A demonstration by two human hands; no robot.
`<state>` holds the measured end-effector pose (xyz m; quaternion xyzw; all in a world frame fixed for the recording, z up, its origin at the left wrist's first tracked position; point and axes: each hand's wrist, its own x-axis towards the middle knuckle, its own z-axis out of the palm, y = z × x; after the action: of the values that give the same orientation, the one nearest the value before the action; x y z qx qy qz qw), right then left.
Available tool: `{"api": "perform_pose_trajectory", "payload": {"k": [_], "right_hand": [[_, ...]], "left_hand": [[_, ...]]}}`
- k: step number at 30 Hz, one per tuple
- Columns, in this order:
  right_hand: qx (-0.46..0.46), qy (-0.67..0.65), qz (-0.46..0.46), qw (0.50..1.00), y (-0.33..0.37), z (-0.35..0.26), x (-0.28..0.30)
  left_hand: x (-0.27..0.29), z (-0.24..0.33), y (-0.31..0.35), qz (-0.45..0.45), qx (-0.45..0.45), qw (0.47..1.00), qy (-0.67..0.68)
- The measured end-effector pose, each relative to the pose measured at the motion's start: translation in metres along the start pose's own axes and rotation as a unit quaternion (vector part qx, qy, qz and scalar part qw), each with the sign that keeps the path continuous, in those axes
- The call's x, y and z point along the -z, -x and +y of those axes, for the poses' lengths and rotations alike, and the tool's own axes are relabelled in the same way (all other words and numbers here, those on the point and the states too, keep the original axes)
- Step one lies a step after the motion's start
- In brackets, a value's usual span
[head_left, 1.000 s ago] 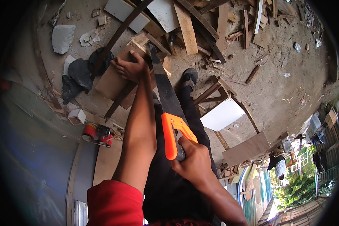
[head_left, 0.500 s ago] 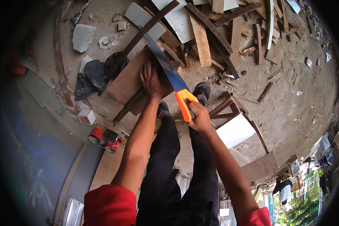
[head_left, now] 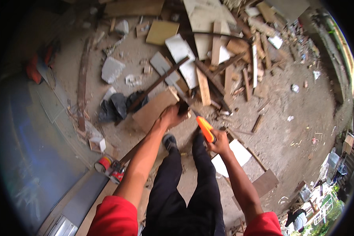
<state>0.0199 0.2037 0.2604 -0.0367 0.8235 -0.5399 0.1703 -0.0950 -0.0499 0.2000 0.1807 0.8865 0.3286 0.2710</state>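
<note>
In my right hand [head_left: 219, 142] is a handsaw [head_left: 205, 129] with an orange handle, fingers wrapped around the grip. Its narrow blade slants up and left, passing beside a dark piece of wood [head_left: 183, 107]. My left hand [head_left: 172, 117] is closed over that dark wood, close to the blade; part of the grip is hidden and blurred. Under and left of this hand is a tilted brown board [head_left: 150, 113]. My feet stand just below, with a shoe [head_left: 169, 141] near the board.
Scrap planks and panels [head_left: 203, 86] lie piled ahead. A black plastic bag [head_left: 113, 108], a pale broken slab [head_left: 113, 70] and paint cans [head_left: 104, 163] are on the left. A white panel [head_left: 232, 157] lies right of my legs. Daylight and greenery show at lower right.
The view has tilted up, showing more of the scrap pile ahead. The saw has turned more edge-on, and my right hand has shifted slightly. My left hand stays at the wood, its fingers more curled.
</note>
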Motion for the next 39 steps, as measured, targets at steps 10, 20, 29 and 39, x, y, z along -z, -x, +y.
{"api": "perform_pose_trajectory", "payload": {"k": [10,20,29,39], "right_hand": [[0.173,-0.069,0.025,0.982,0.1,-0.269,0.084],[0.263,-0.059,0.061,0.961,0.171,-0.471,0.077],[0.084,-0.56,-0.04,0.823,0.224,-0.534,0.074],[0.277,-0.153,0.303,0.899,0.154,-0.529,0.027]], "left_hand": [[0.201,0.163,0.129,-0.101,0.057,0.961,0.25],[0.28,0.217,0.246,0.114,-0.066,0.925,0.357],[0.289,0.272,0.323,0.396,-0.13,0.9,0.123],[0.301,0.346,0.363,0.353,-0.189,0.891,0.213]]}}
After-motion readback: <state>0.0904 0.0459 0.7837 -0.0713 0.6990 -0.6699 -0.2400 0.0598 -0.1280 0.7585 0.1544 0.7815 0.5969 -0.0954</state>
